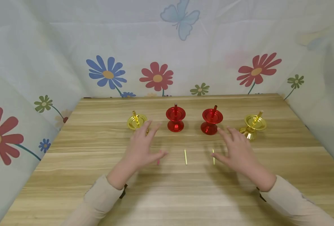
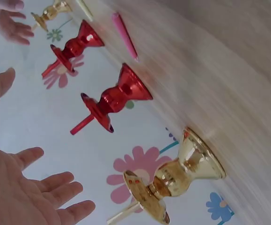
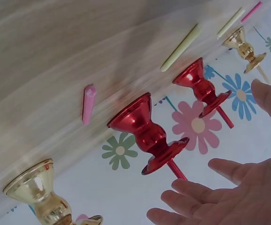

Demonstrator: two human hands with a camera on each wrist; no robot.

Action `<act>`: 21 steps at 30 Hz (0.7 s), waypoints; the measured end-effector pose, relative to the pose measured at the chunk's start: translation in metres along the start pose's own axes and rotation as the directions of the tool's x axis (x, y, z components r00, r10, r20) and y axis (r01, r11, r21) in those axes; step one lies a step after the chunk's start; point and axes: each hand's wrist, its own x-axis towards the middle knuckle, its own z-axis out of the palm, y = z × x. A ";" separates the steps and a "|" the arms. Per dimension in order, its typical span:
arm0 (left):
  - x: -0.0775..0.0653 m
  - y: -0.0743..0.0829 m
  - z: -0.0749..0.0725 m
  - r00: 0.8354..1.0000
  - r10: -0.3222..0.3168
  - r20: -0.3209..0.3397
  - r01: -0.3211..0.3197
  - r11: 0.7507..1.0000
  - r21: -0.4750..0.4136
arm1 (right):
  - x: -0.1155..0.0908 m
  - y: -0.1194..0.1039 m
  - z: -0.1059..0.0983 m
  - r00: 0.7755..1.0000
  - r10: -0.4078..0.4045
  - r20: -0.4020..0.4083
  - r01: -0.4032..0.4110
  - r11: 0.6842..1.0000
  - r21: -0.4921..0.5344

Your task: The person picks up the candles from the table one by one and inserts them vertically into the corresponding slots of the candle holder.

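Observation:
My left hand [image 1: 138, 150] hovers over the table with fingers spread, holding nothing. It overlaps the left gold candle holder [image 1: 137, 121] and a thin pink candle [image 1: 158, 162]. Two red candle holders, one left [image 1: 175, 117] and one right [image 1: 211, 121], stand upright in the middle. Fingers apart and holding nothing, my right hand [image 1: 238, 153] is above the table near the right gold candle holder [image 1: 251, 125]. A pale yellow candle [image 1: 185, 157] lies between the hands, another yellow candle [image 1: 213, 157] by the right thumb. A second pink candle [image 3: 89, 104] shows in the right wrist view.
The candle holders form a row across the wood-grain table [image 1: 167, 204], beyond the candles. A white cloth [image 1: 212, 47] printed with flowers and a butterfly hangs behind and beside the table.

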 end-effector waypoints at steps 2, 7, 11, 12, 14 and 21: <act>0.000 -0.002 -0.004 1.000 -0.011 -0.029 0.011 1.000 -0.017 | 0.000 0.001 -0.002 1.000 0.014 0.001 -0.014 1.000 0.000; 0.001 -0.009 -0.013 0.994 -0.042 -0.100 0.038 0.998 -0.042 | 0.000 0.004 -0.007 0.999 0.034 -0.006 -0.034 0.999 0.016; 0.000 -0.014 -0.021 0.986 -0.077 -0.148 0.068 0.995 -0.066 | 0.001 0.006 -0.010 0.999 0.053 -0.004 -0.053 0.998 0.023; 0.000 -0.016 -0.023 0.983 -0.086 -0.161 0.075 0.995 -0.072 | 0.001 0.007 -0.010 0.998 0.057 -0.002 -0.057 0.998 0.021; 0.001 -0.019 -0.025 0.977 -0.105 -0.185 0.092 0.993 -0.075 | 0.001 0.009 -0.011 0.998 0.060 0.001 -0.060 0.998 0.019; 0.005 -0.031 -0.025 0.957 -0.159 -0.243 0.138 0.985 -0.100 | 0.000 0.018 -0.015 0.992 0.106 0.064 -0.108 0.994 0.025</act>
